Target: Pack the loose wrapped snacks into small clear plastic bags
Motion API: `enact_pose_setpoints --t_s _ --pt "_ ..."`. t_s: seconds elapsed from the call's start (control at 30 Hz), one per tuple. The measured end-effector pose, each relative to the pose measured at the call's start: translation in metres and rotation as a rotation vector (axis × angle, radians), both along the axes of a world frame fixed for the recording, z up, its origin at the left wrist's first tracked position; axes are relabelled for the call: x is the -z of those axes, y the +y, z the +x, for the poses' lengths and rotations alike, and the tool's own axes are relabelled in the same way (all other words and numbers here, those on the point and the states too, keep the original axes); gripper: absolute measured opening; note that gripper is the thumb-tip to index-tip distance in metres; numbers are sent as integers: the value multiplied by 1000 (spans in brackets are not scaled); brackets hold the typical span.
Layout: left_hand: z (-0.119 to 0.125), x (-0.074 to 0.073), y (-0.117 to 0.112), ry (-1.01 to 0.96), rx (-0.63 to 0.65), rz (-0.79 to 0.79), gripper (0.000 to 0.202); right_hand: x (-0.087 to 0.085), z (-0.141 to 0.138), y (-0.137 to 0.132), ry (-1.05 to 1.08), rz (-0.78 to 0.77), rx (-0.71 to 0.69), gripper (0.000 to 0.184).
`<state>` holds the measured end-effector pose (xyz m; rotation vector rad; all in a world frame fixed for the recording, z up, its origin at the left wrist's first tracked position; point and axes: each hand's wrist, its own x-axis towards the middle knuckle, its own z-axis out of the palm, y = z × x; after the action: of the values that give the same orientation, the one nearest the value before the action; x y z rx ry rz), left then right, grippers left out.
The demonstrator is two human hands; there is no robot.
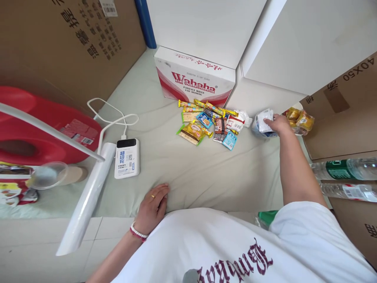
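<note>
Your right hand is stretched far out with its fingers laid over a bundle of white-and-blue packets, which sits at its nine o'clock on the pale green mat; the thumb and the underside of the bundle are hidden, so you cannot tell whether the hand grips it or only touches it. At the hand's three o'clock lie yellow-wrapped buns, at least three, partly cut off by a cardboard box. Further out at nine o'clock is a snack pile, its wrappers overlapping too much to count exactly, more than a dozen. One Wahaha carton stands at the pile's twelve o'clock. Two water bottles lie at the right hand's five o'clock, their ends cut by the frame. Your left hand rests flat and released on the mat's near edge, holding nothing. At its eleven o'clock lies one white power bank with a looped cable, and one white roll at nine o'clock
</note>
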<state>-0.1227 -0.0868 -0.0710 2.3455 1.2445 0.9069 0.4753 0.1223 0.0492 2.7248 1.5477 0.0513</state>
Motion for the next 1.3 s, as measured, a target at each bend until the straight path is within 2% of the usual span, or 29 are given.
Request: enact_pose_setpoints --t_s 0.1,0.2,0.33,0.53,0.67,0.8,0.93,1.07,1.17,1.3 --pt "0 1 0 -4 3 3 30 4 -15 -7 -44 89 40 54" --pt "-1 1 0 -8 6 3 31 7 -29 -14 -49 145 -9 47" --pt "-3 2 0 1 7 -14 33 6 -32 -14 -66 119 10 50" --pt "-5 4 -1 19 19 -14 37 3 -29 -7 -180 58 -52 44" --pt "-4 4 -1 34 9 -11 36 7 -31 -3 -154 44 -16 38" --pt "-2 3 -1 30 5 -8 35 9 -37 -4 -177 38 -47 39" --pt "-2 3 -1 32 -5 -13 34 -1 -47 -7 -205 52 -65 37" --pt "-2 5 -2 11 -8 -35 34 -11 -72 -1 -247 191 -127 39" --pt "-3 6 -2 -1 -17 -49 35 -4 -102 14 -135 68 -220 39" --pt "-3 6 -2 -8 -27 -57 35 23 -136 34 -14 -119 -138 39"
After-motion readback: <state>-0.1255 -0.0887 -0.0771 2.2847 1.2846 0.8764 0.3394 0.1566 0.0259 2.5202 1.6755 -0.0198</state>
